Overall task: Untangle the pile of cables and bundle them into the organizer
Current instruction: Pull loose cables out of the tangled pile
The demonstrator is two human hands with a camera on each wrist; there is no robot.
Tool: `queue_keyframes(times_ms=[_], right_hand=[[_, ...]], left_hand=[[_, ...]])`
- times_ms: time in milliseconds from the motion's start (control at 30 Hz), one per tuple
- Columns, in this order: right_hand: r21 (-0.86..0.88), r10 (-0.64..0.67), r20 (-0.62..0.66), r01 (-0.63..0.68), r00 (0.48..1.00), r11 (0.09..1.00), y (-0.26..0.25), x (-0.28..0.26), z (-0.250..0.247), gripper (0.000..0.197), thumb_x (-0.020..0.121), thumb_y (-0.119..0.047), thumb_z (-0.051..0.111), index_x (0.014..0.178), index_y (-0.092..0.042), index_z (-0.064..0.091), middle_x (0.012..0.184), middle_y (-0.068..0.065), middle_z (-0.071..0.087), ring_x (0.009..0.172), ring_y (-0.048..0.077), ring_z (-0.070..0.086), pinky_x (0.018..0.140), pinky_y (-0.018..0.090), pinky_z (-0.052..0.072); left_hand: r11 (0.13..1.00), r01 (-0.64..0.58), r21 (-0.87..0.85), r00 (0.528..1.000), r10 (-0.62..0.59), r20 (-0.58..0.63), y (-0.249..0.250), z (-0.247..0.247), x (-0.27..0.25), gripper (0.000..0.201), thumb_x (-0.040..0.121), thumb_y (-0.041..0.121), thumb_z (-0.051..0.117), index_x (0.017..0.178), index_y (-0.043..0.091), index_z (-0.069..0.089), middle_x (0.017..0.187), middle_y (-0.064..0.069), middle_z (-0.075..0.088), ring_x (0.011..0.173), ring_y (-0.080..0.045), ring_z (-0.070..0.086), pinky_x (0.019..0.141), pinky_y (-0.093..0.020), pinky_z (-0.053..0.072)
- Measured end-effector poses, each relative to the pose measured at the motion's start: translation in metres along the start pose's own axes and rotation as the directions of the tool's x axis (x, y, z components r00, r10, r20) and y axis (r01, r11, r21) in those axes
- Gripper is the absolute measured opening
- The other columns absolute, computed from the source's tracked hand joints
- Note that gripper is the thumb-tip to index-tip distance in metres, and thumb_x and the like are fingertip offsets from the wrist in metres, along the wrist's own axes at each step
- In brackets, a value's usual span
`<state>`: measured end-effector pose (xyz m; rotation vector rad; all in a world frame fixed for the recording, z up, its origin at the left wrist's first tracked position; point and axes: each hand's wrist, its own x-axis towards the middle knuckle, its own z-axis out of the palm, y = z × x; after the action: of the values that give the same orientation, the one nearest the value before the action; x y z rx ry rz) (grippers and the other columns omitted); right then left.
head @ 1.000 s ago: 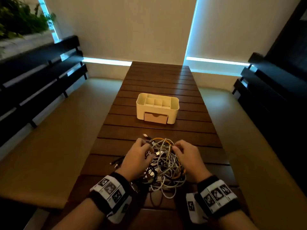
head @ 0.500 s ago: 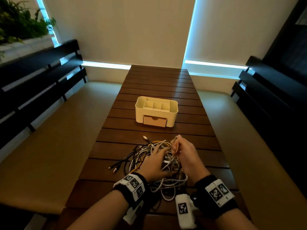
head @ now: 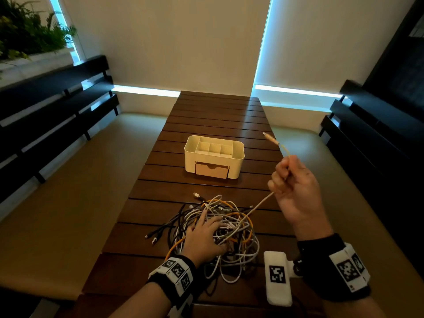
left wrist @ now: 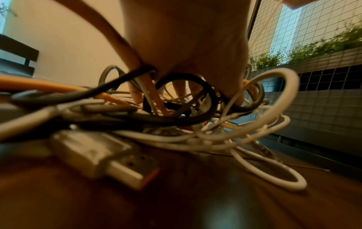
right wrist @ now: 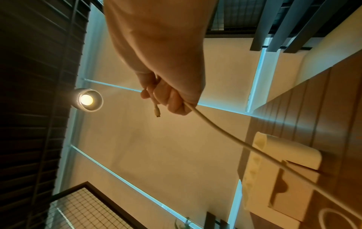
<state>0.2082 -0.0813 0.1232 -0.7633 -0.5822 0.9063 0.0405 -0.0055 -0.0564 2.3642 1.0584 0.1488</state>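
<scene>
Head view: organizer [head: 214,156] sits mid-table [head: 160,191], cream, open compartments on top, drawer in front shut. Pile [head: 220,228] of white, orange, grey & black cables lies on the table nearer the person than the organizer, well apart from it. Left hand [head: 204,237] rests palm-down on the pile, fingers spread & fairly straight, pressing on the cables, not curled round any. Right hand [head: 292,187] is up off the table, to the right of the organizer & nearer the person, fist closed round a cream cable [head: 257,206]. Cable's plug end sticks out above the fist, pointing up-left; the rest runs down-left from the fist into the pile. Both wrists wear black bands w/ marker tags.

Left wrist view: palm of left hand [left wrist: 188,46] fills the top, fingers reaching down among the pile [left wrist: 195,111]. Loops of white, black, grey & orange cable lie under & around the fingers. A USB plug [left wrist: 109,159] lies on the table close to the lens, blurred.

Right wrist view: right hand [right wrist: 166,86] w/ fingers curled round the cable [right wrist: 225,133]; short plug end pokes out past the fingers, long part runs off toward the organizer [right wrist: 284,175] & crosses in front of it. A lit lamp [right wrist: 87,99] shows on the ceiling.
</scene>
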Motion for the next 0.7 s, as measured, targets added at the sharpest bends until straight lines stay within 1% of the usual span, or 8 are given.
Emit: queue_keyframes(times_ms=[133,267,367,467,533,600,633,700], right_hand=[[0.056,-0.075,0.051,0.072,0.996,0.996,-0.008,0.004,0.011,0.029,0.087,-0.031,0.043,0.067,-0.017,0.057,0.053,-0.006,0.04,0.041,0.007,0.031,0.042,0.019,0.027],[0.041,-0.065,0.162,0.059,0.985,0.997,0.003,0.005,0.019,0.027,0.093,-0.025,0.036,0.077,-0.013,0.054,0.056,-0.005,0.043,0.044,0.007,0.032,0.044,0.017,0.03],[-0.021,-0.004,0.263,0.01,0.965,1.0,0.011,0.005,0.024,0.027,0.096,-0.022,0.033,0.08,-0.011,0.053,0.06,-0.004,0.045,0.047,0.007,0.035,0.048,0.017,0.034],[-0.043,0.024,0.312,-0.011,0.95,0.999,0.015,0.005,0.026,0.029,0.095,-0.024,0.035,0.082,-0.012,0.058,0.064,-0.002,0.05,0.053,0.007,0.042,0.053,0.018,0.041],[-0.178,0.025,0.319,0.034,0.947,0.983,0.023,0.006,0.02,0.03,0.091,-0.036,0.04,0.093,-0.013,0.059,0.077,-0.002,0.058,0.068,0.01,0.054,0.063,0.019,0.048],[-0.479,0.098,0.298,0.06,0.949,0.876,0.038,0.006,0.001,0.053,0.076,-0.062,0.051,0.106,-0.018,0.059,0.096,-0.004,0.063,0.087,0.007,0.061,0.074,0.014,0.048],[-0.598,0.17,0.284,0.036,0.944,0.8,0.048,0.004,-0.012,0.067,0.064,-0.071,0.059,0.11,-0.022,0.058,0.102,-0.006,0.063,0.092,0.001,0.061,0.074,0.01,0.047],[-0.74,0.32,0.292,0.001,0.902,0.672,0.068,-0.003,-0.036,0.073,0.053,-0.062,0.077,0.116,-0.032,0.053,0.108,-0.011,0.061,0.097,-0.006,0.06,0.075,0.01,0.047]], left_hand=[[0.999,0.03,-0.021,1.0,-0.03,0.008,0.003,-0.011,0.0,0.065,0.075,0.062,0.062,0.134,0.044,0.039,0.152,0.022,0.022,0.146,-0.011,-0.006,0.109,-0.057,0.011],[0.994,-0.037,-0.101,0.999,0.033,-0.042,0.015,-0.034,0.002,0.088,0.062,0.074,0.064,0.139,0.046,0.03,0.154,0.018,0.02,0.146,-0.013,-0.004,0.113,-0.059,0.001],[0.973,-0.181,-0.147,0.975,0.157,-0.158,0.035,-0.051,0.004,0.067,0.074,0.066,0.06,0.134,0.047,0.039,0.147,0.025,0.03,0.141,-0.002,-0.003,0.11,-0.046,-0.006],[0.974,-0.222,-0.054,0.945,0.201,-0.257,0.053,-0.056,0.012,0.024,0.091,0.044,0.053,0.111,0.037,0.063,0.123,0.022,0.056,0.128,-0.002,0.025,0.102,-0.037,0.012],[0.97,-0.173,-0.168,0.965,0.133,-0.224,0.058,-0.059,0.018,0.019,0.094,0.031,0.052,0.102,0.025,0.068,0.109,0.011,0.065,0.109,-0.007,0.045,0.095,-0.035,0.032],[0.91,-0.129,-0.394,0.984,0.067,-0.167,0.058,-0.063,0.021,0.018,0.096,0.018,0.05,0.101,0.013,0.066,0.099,0.0,0.066,0.089,-0.011,0.058,0.082,-0.025,0.048],[0.892,-0.128,-0.433,0.981,0.05,-0.187,0.057,-0.066,0.022,0.017,0.096,0.014,0.049,0.1,0.009,0.064,0.094,-0.003,0.065,0.08,-0.012,0.058,0.073,-0.017,0.048],[0.872,-0.143,-0.468,0.969,0.027,-0.246,0.051,-0.069,0.022,0.014,0.096,0.009,0.048,0.098,0.006,0.062,0.086,-0.003,0.061,0.07,-0.01,0.056,0.063,-0.012,0.046]])
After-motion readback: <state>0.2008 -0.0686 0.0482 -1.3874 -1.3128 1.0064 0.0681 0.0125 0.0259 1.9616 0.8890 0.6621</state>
